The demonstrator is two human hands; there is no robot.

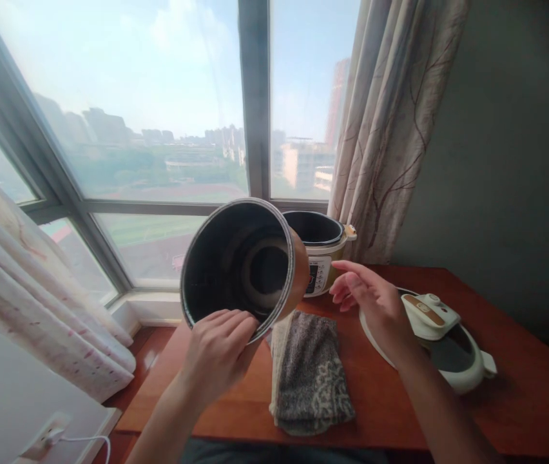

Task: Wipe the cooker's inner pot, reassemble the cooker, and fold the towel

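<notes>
My left hand grips the lower rim of a round inner pot, fingers over the edge. The pot is held in the air on its side, its dark inside turned toward me and a tan outer wall showing at the right. With fingers apart and nothing in them, my right hand hovers to the right of the pot. Just beyond it stands an electric pressure cooker, lidless, with a dark inside and a button panel; the pot hides its left part. Below the pot lies a folded grey patterned cloth.
The cooker's white lid rests on the right of the brown wooden table. Behind the table are a window and a curtain. At lower left, a plug with a white cord sits in a wall socket.
</notes>
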